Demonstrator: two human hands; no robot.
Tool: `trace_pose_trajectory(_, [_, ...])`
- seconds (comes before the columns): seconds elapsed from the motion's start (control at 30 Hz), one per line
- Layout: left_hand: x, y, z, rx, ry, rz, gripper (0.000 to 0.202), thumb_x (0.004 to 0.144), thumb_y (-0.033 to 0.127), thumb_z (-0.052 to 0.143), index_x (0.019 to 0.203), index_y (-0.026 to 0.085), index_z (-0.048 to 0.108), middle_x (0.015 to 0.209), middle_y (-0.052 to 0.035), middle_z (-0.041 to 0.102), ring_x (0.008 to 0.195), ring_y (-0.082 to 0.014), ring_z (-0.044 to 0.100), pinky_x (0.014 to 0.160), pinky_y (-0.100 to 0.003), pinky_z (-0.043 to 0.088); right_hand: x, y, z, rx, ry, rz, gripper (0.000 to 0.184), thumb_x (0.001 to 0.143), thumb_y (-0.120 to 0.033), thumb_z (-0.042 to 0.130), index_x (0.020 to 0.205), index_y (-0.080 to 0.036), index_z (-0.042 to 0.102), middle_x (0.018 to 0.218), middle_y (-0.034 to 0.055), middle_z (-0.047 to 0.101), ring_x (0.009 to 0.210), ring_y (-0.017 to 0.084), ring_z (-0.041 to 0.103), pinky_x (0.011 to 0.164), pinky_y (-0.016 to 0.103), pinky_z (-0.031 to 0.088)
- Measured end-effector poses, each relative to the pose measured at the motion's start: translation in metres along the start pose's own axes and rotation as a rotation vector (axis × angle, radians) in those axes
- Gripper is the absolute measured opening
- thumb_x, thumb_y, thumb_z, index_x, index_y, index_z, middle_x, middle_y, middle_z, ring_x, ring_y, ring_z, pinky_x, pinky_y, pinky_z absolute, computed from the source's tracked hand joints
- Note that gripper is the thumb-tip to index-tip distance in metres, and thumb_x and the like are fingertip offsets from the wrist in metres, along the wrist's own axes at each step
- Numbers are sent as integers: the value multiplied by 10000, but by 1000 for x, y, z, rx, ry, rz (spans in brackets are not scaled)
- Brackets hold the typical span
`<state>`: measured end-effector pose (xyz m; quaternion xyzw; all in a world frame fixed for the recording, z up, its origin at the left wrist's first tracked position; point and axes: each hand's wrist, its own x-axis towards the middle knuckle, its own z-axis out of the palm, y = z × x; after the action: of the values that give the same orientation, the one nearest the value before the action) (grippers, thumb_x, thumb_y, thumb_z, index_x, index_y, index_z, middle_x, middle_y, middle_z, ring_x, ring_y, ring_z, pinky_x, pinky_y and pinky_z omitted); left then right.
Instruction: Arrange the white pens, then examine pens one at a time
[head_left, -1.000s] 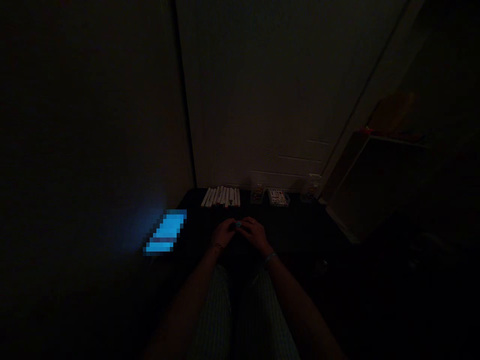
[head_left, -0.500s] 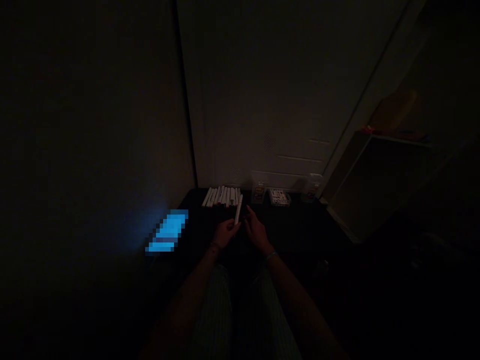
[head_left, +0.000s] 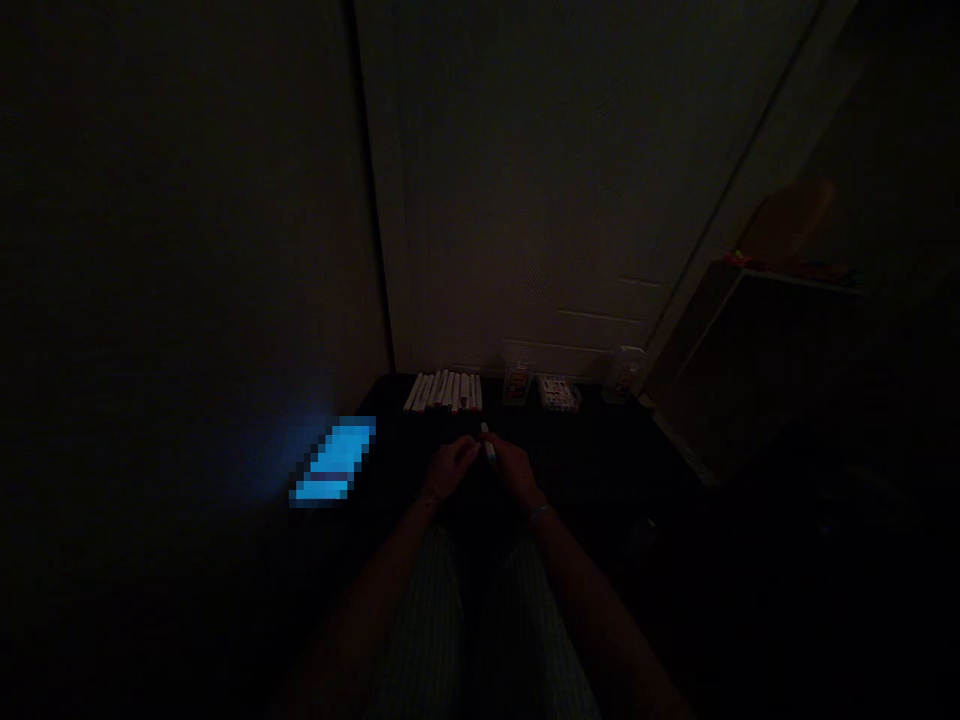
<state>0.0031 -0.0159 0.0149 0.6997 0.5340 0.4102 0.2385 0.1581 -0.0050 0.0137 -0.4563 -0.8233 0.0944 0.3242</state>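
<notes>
In the dim light my right hand (head_left: 514, 468) is closed around a white marker (head_left: 490, 452), whose two ends show beside the fingers. Close by on its left, my left hand (head_left: 451, 466) has its fingers drawn together near the marker; a small pale spot shows at the fingertips, too dark to make out. Beyond both hands a row of several white markers (head_left: 442, 391) lies side by side on the dark table (head_left: 592, 450).
Behind the hands stand a clear case (head_left: 517, 383) with a label, a box with a patterned top (head_left: 558, 393) and another clear case (head_left: 624, 376). A glowing blue, pixelated screen (head_left: 336, 462) is at the left. A shelf unit (head_left: 795, 275) rises at the right.
The marker has gone from my left hand into my right hand and now sits lower and tilted the other way. My right hand's fingers have closed.
</notes>
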Motion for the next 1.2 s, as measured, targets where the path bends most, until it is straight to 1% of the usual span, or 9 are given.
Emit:
trace_pose_trajectory(0.03, [-2, 4, -1, 24, 15, 57, 351, 768, 457, 437, 941, 184, 573, 784, -3, 590, 663, -111, 513, 641, -227, 415, 0, 1, 1, -8, -1, 18, 348, 832, -230, 449, 1174, -285, 482, 987, 12, 641, 832, 148, 600, 702, 210, 406])
trace_pose_trajectory(0.1, [-6, 13, -4, 67, 20, 170, 450, 711, 436, 534, 1095, 203, 505, 942, -23, 573, 756, -130, 525, 687, -242, 427, 0, 3, 3, -30, -2, 47, 344, 842, -249, 441, 1184, -269, 474, 922, 23, 658, 782, 145, 609, 659, 198, 395])
trace_pose_trajectory(0.17, [-9, 19, -5, 102, 8, 253, 519, 677, 426, 583, 1143, 222, 478, 1066, -39, 529, 897, -157, 516, 770, -256, 424, -1, 6, 4, -54, -6, 58, 353, 844, -248, 437, 1196, -256, 464, 880, 30, 665, 752, 146, 611, 635, 196, 386])
trace_pose_trajectory(0.23, [-9, 22, -5, 137, 7, 286, 504, 685, 429, 582, 1142, 242, 485, 1111, -34, 501, 980, -168, 495, 829, -258, 409, -1, 8, 5, -73, -15, 57, 382, 830, -225, 451, 1211, -245, 453, 866, 37, 667, 741, 152, 611, 629, 201, 382])
trace_pose_trajectory(0.43, [-5, 13, -2, 255, 2, 234, 367, 759, 394, 518, 1107, 278, 515, 1065, 5, 516, 966, -144, 511, 810, -225, 415, 1, 6, 4, -132, -68, 59, 435, 784, -162, 494, 1209, -253, 466, 898, 42, 670, 773, 160, 618, 667, 210, 388])
trace_pose_trajectory(0.7, [-2, 3, 2, 349, 37, 290, 308, 784, 313, 513, 1092, 293, 524, 1080, 22, 527, 937, -126, 527, 779, -214, 430, 1, -1, -2, -184, -115, 89, 429, 818, -209, 486, 1241, -259, 433, 991, 35, 653, 875, 164, 611, 741, 220, 411])
trace_pose_trajectory(0.93, [-2, 1, 2, 374, 47, 298, 249, 810, 312, 476, 1042, 277, 558, 1061, 7, 540, 926, -127, 534, 768, -219, 432, 0, -2, -3, -43, -73, 17, 477, 842, -223, 441, 1303, -296, 340, 1249, -12, 502, 1053, 139, 530, 875, 252, 409])
trace_pose_trajectory(1.07, [-2, -1, 3, 364, 54, 276, 253, 801, 321, 488, 1038, 266, 557, 1094, -2, 529, 948, -135, 527, 774, -221, 430, 1, 1, 0, 51, -25, -54, 432, 845, -229, 432, 1271, -294, 392, 1269, -34, 479, 1115, 125, 476, 938, 262, 377])
trace_pose_trajectory(1.2, [-1, -2, 3, 356, 37, 279, 258, 803, 344, 480, 1035, 257, 551, 1101, -6, 521, 935, -137, 530, 762, -221, 430, 1, 5, 4, 80, -11, -59, 411, 845, -232, 431, 1252, -283, 417, 1258, -18, 489, 1117, 130, 470, 949, 277, 372])
